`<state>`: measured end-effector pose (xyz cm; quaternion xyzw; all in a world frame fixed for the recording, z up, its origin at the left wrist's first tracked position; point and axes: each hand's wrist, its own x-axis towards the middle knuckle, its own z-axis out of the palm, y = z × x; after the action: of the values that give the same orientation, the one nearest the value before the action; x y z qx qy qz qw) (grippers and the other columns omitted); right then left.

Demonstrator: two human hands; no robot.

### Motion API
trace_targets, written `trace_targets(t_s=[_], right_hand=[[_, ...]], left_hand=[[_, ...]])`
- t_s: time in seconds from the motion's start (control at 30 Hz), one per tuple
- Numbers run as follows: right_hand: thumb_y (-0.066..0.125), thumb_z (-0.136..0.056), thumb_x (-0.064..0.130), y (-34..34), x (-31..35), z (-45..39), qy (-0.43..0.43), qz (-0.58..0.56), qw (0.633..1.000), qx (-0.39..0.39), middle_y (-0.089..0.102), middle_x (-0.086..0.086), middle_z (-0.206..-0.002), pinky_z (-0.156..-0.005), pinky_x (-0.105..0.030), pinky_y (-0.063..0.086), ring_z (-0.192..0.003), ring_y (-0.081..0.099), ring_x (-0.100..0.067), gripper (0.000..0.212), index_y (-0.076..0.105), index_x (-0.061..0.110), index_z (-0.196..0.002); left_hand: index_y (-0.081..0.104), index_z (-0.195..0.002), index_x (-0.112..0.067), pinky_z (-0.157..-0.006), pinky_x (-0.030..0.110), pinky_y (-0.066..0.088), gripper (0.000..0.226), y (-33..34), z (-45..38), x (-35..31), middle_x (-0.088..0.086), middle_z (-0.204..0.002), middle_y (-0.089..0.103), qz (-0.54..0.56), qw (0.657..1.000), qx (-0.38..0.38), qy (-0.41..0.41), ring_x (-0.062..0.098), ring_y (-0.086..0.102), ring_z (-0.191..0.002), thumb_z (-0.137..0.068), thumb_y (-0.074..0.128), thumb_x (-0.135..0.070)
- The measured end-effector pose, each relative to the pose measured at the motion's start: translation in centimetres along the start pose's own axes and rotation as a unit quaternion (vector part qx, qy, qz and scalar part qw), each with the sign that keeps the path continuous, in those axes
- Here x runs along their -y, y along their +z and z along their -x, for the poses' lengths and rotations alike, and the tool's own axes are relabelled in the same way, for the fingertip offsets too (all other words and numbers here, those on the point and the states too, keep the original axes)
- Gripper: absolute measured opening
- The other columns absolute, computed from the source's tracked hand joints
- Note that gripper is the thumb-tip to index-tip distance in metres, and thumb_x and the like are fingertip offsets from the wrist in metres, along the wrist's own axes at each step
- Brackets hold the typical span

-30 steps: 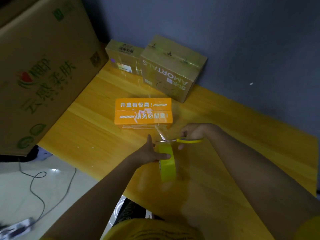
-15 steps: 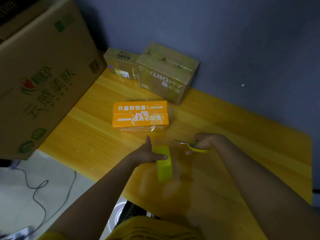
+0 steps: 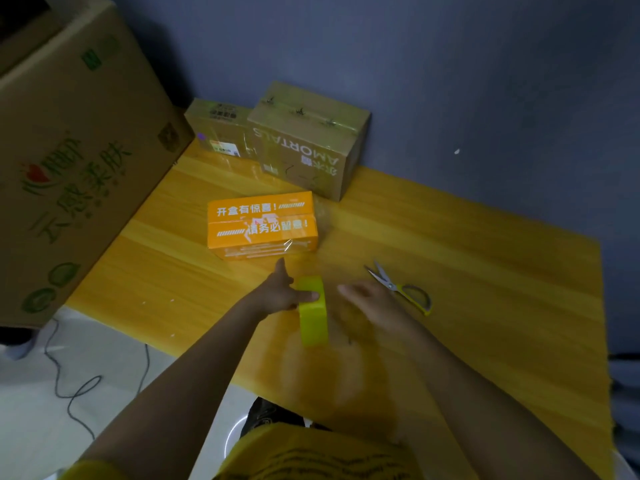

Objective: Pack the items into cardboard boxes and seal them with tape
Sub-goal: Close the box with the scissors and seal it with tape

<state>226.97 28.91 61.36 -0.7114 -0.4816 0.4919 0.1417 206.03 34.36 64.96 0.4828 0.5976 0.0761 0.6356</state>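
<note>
An orange printed box (image 3: 262,224) lies on the yellow table (image 3: 467,265), with clear tape shining across its top and front. Just in front of it my left hand (image 3: 281,291) holds a yellow roll of tape (image 3: 312,315) upright on its edge, thumb across the roll. My right hand (image 3: 372,303) hovers to the right of the roll with relaxed fingers and holds nothing. The yellow-handled scissors (image 3: 401,288) lie on the table right of that hand, blades pointing away from me.
Two taped brown cardboard boxes (image 3: 304,140) (image 3: 221,128) stand at the back against the grey wall. A large printed carton (image 3: 69,161) rises along the table's left edge. Cables (image 3: 76,386) lie on the pale floor at lower left.
My right hand cut the tape strip running from the roll to the orange box, carried the scissors right, laid them on the table and came back toward the roll.
</note>
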Motion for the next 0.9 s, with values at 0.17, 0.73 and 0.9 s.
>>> trace_targets(t_s=[0.17,0.73,0.9], right_hand=[[0.069,-0.087,0.034,3.2,1.6,1.3,0.029,-0.163,0.972,0.165,0.068,0.002,-0.111,-0.081,-0.019,0.05,-0.098,0.064,-0.01,0.033,0.065,0.019,-0.116],[0.062,-0.092,0.033,-12.3,-12.2,7.4,0.019,0.172,0.968,-0.183,0.047,-0.01,-0.134,-0.098,-0.038,0.038,-0.126,0.042,-0.029,0.065,0.035,0.011,-0.147],[0.055,-0.093,0.038,-13.4,-15.3,6.7,0.105,0.255,0.938,-0.211,0.043,-0.01,-0.141,-0.092,-0.036,0.04,-0.127,0.042,-0.028,0.061,0.033,0.018,-0.146]], left_hand=[[-0.006,-0.153,-0.017,-0.073,0.033,0.053,0.107,1.2,0.7,-0.8,0.018,-0.149,0.029,-0.009,1.0,0.006,-0.01,0.033,0.043,-0.129,-0.081,0.074,-0.009],[0.051,-0.125,-0.006,-0.057,0.009,0.042,0.036,20.4,-5.4,-11.4,0.008,-0.122,0.052,-0.27,0.924,0.183,0.2,-0.01,0.057,-0.078,-0.091,0.062,-0.007],[0.048,-0.132,-0.008,-0.097,0.033,0.041,0.04,23.9,-6.9,-11.8,0.012,-0.141,0.046,-0.381,0.874,0.211,0.217,0.025,0.047,-0.127,-0.095,0.057,-0.021]])
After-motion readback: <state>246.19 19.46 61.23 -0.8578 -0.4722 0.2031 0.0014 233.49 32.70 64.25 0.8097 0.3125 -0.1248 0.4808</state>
